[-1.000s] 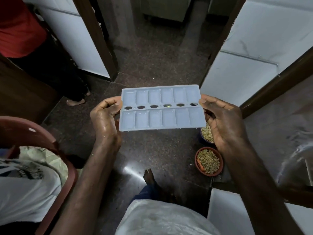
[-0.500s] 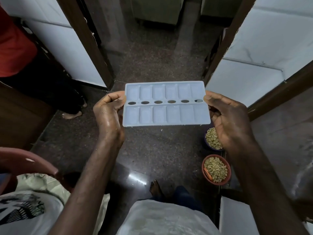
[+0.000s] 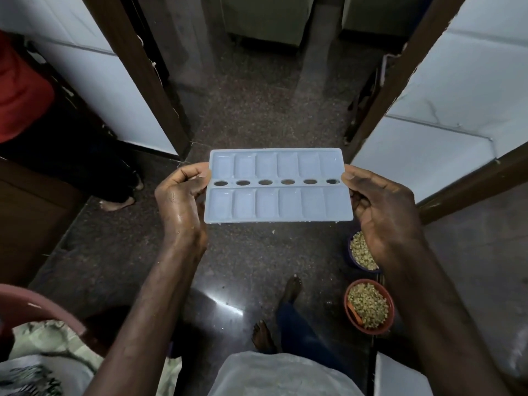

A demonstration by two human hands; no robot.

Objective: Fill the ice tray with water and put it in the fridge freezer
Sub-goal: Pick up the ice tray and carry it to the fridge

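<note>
**Carrying the ice tray, both hands on it**

So I've got the ice tray (image 3: 278, 186) held out flat in front of me, about chest level, above a dark speckled floor (image 3: 251, 115). My left hand (image 3: 183, 201) pinches the left short edge, thumb on top of the rim and fingers curled underneath. My right hand (image 3: 383, 207) does the same on the right short edge, thumb on top. Both are clamped on the tray, one at each end, well apart from each other.

The tray is pale blue plastic, two rows of six slots with a line of six oval holes running down the middle between the rows. It looks level. There's a bit of shine in some slots, but honestly I can't tell how much water is in there. My left wrist looks wet.

Below the tray, on the floor to my right, sit two bowls of greenish grain: a blue bowl (image 3: 350, 260) partly hidden behind my right forearm, and an orange bowl (image 3: 369, 305) nearer to me. My bare feet show on the floor underneath. Ahead is a doorway with a dark wooden frame (image 3: 143, 78) and white walls on either side. Off to my left someone in a red top (image 3: 20, 98) stands barefoot, and a pinkish plastic chair (image 3: 43, 308) is at the lower left.
</note>
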